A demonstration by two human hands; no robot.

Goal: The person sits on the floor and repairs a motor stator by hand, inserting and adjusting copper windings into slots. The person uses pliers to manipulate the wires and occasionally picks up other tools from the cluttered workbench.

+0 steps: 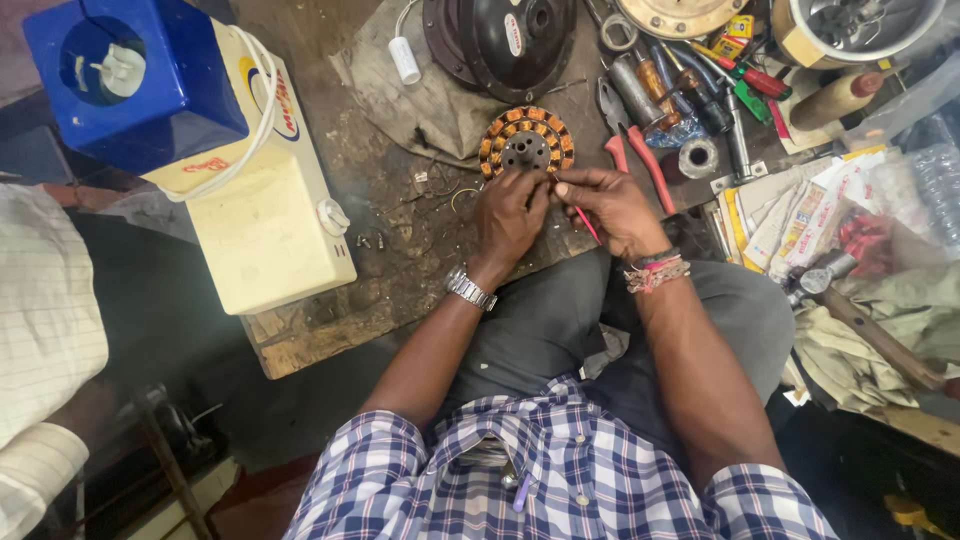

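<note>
A round motor stator (526, 141) with orange copper windings lies on a worn wooden bench. My left hand (510, 213), with a metal watch on the wrist, rests its fingers on the stator's near edge. My right hand (610, 205), with thread bands on the wrist, pinches a thin red stick-like tool (587, 224) beside the left hand's fingertips, just below the stator. What the left fingertips hold is hidden.
A cream and blue appliance (215, 140) stands at the left. A dark round motor cover (500, 40) lies behind the stator. Red-handled pliers (635, 150), screwdrivers (700, 90) and papers (790, 215) crowd the right. Another person's checked sleeve (40, 330) is at far left.
</note>
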